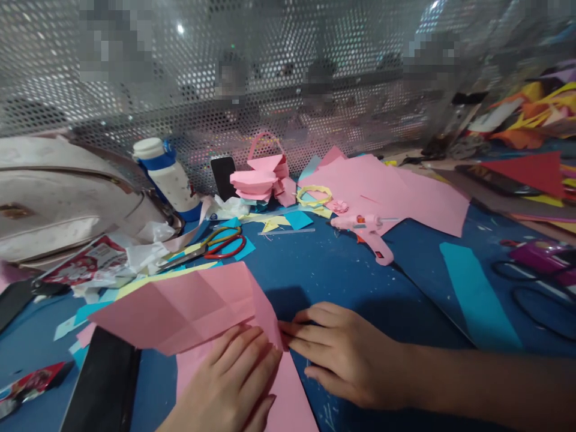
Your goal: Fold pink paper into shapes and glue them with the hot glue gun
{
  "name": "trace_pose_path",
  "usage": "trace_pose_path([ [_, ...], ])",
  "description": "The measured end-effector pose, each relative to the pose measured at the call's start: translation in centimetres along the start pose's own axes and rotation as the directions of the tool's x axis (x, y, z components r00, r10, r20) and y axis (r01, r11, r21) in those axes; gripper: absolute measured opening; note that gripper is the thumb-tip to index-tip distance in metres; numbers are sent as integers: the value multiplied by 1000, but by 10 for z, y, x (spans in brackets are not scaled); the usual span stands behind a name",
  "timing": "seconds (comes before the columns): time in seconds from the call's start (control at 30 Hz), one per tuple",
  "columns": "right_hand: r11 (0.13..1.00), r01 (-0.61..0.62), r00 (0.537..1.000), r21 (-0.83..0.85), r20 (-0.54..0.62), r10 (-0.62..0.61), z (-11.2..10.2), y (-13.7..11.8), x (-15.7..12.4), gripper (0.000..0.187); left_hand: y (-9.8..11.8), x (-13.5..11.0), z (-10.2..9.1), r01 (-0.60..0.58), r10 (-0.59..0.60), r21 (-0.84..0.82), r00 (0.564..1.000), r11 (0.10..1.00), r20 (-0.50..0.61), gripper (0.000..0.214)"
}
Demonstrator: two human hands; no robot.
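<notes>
A creased sheet of pink paper (193,306) lies in front of me, its far part folded up and standing off the table. My left hand (234,378) rests on the sheet with its fingers stretched out and pressed down just below the raised fold. My right hand (342,354) is at the sheet's right edge; its fingertips touch the folded side, and the thumb stays apart from the fingers. Part of the paper is hidden under my left hand. Scissors (216,246) with red and olive handles lie just beyond the sheet.
A pink glue gun (366,231) lies on the blue table, its cord trailing right. Behind are a pink paper basket (261,177), a yellow paper ring (314,195) and large pink sheets (387,186). A bottle (168,180) and a bag (58,198) stand left; a blue strip (477,294) lies right.
</notes>
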State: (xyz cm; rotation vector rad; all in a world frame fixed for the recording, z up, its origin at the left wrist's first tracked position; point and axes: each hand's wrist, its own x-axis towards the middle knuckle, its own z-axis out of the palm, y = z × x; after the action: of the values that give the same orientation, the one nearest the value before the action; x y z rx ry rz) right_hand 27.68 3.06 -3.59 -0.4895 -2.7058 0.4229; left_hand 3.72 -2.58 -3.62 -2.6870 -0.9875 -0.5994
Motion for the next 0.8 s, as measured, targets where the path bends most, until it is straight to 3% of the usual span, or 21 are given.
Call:
trace_pose_path([
  [0.53, 999, -12, 999, 42, -32, 13, -1, 1, 1, 35, -2, -1, 1, -41, 42, 18, 999, 999, -8, 31],
  [0.67, 1000, 21, 997, 12, -75, -20, -2, 1, 0, 31, -4, -4, 2, 1, 5, -77, 996, 997, 86, 30],
  [0.8, 993, 114, 989, -5, -92, -114, -6, -1, -1, 22, -8, -10, 1, 143, -87, -265, 973, 954, 212, 37],
])
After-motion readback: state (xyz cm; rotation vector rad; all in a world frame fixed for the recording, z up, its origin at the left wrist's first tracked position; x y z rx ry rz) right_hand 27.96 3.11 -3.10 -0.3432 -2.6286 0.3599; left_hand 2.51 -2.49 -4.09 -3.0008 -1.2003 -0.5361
